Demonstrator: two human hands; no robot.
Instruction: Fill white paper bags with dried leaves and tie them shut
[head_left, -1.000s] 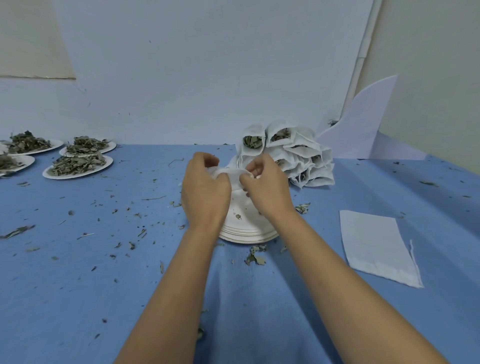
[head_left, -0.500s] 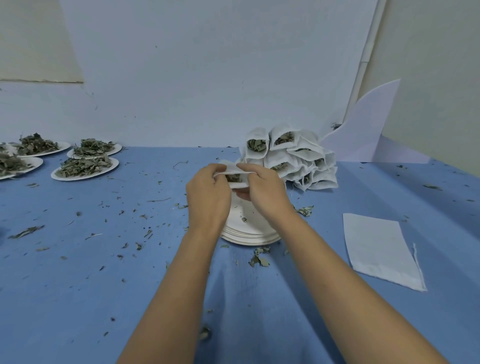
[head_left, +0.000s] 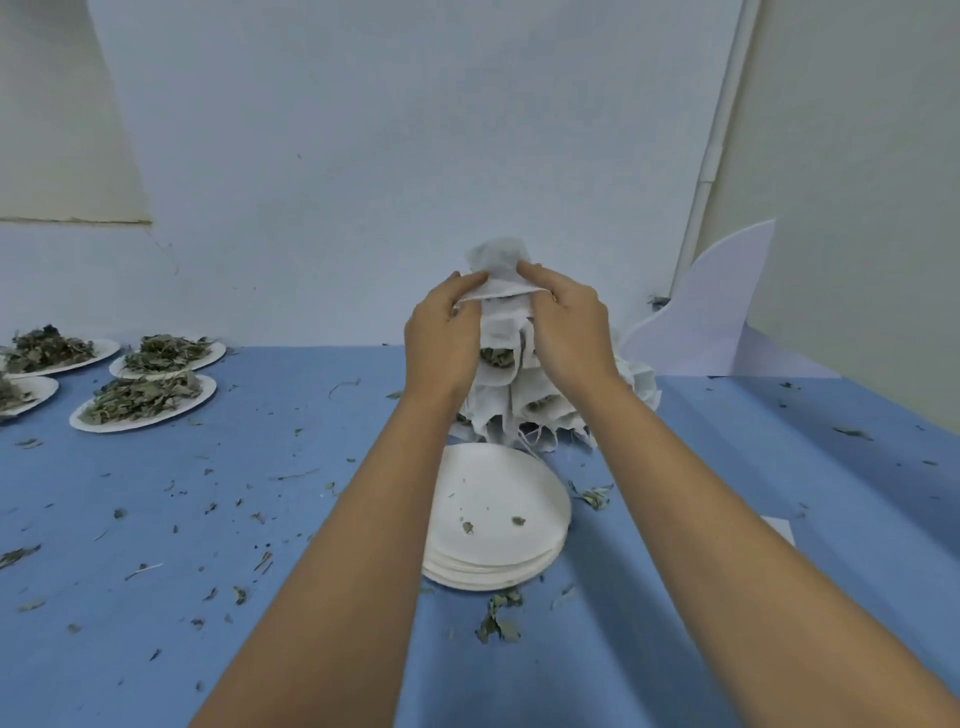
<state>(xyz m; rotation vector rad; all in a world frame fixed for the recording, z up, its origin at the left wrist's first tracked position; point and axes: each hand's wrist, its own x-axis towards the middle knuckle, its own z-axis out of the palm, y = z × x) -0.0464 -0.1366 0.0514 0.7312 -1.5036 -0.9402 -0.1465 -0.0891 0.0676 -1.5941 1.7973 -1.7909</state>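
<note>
A filled white paper bag (head_left: 500, 260) is held up above the pile of filled bags (head_left: 524, 410). My left hand (head_left: 444, 332) pinches its left edge and my right hand (head_left: 569, 322) pinches its right edge, both stretched far forward. The pile stands against the wall at the back of the blue table, some bag mouths showing dried leaves; my hands and forearms hide much of it. A stack of white paper plates (head_left: 498, 525) with a few leaf crumbs lies just in front of the pile, between my forearms.
Several paper plates heaped with dried leaves (head_left: 143, 397) stand at the far left. Leaf crumbs (head_left: 498, 621) are scattered over the blue table (head_left: 208, 519). A white curved sheet (head_left: 711, 317) leans on the wall at the right. A corner of flat empty bags (head_left: 779, 530) shows beside my right forearm.
Both hands moved away from above the plate stack, forward and up, carrying the bag to the top of the pile. The camera view tilted, so the flat empty bags are mostly hidden.
</note>
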